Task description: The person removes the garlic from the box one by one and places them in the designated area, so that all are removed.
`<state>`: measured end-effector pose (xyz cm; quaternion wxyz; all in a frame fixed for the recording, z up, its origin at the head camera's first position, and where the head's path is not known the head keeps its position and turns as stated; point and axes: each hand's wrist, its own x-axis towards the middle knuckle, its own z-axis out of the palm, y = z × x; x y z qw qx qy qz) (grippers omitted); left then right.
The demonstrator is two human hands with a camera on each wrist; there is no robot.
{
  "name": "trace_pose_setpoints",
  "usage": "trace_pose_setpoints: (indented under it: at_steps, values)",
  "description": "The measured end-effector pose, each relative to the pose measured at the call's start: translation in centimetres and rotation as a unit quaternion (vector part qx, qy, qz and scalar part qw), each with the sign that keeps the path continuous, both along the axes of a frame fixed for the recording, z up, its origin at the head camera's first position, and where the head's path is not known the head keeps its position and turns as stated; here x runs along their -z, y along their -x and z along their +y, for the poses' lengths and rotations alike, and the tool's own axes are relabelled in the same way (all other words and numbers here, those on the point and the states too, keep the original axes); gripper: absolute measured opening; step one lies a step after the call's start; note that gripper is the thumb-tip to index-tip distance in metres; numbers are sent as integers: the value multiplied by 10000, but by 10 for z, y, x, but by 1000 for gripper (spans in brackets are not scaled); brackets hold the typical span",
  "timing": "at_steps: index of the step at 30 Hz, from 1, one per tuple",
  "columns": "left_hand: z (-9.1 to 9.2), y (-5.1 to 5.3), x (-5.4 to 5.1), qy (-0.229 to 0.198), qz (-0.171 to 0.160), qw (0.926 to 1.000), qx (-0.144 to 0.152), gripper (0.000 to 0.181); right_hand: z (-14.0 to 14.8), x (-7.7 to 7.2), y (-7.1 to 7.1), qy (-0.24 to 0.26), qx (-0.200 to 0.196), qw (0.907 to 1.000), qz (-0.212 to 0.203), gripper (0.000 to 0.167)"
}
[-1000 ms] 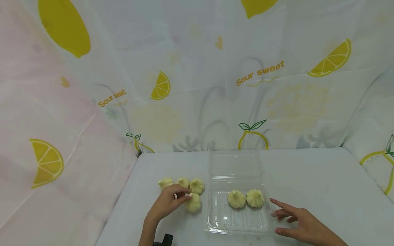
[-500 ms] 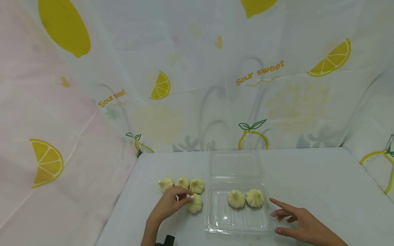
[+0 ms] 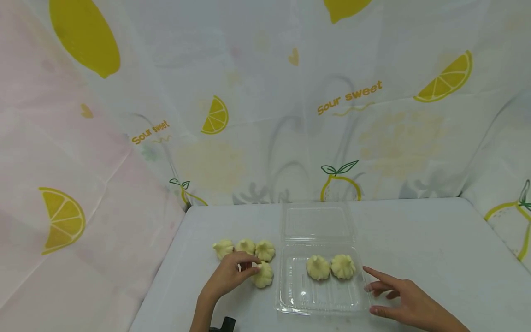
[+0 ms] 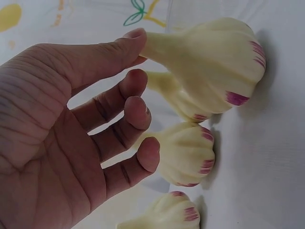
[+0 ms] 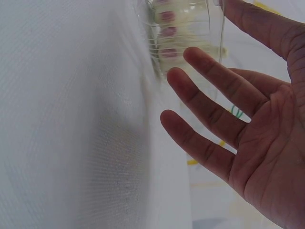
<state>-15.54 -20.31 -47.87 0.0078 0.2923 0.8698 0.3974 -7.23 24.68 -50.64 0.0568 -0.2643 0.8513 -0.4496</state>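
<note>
1. White table [image 3: 431, 244]: my landmark.
2. Behind the table I see pale, fruit-printed cloth [image 3: 257, 69].
3. Above the table, orange "Sour sweet" lettering [image 3: 363, 91], twice.
4. Left of the table, a printed lemon slice [image 3: 63, 221].

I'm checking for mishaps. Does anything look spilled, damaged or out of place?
Nothing looks spilled or damaged. The open plastic box holds two garlic bulbs, and the left hand pinches another bulb by its stem. Only the black object at the head view's bottom edge, by the left forearm, stands out: too cut off to identify.
</note>
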Motion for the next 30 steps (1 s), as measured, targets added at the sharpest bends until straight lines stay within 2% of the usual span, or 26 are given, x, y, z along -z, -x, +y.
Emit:
trace_pose_setpoints:
  at_steps: [11,22,30]
  values:
    - [9,1,-15,24,186,9998,110,16,0,-1,0,3,-12,10000,50,74]
    - [35,6,-25,-60,449,9985,315,13,0,-1,0,-2,-28,10000,39,75]
    - [56,7,-23,-176,299,9979,540,13,0,-2,0,-33,11,9999,-107,75]
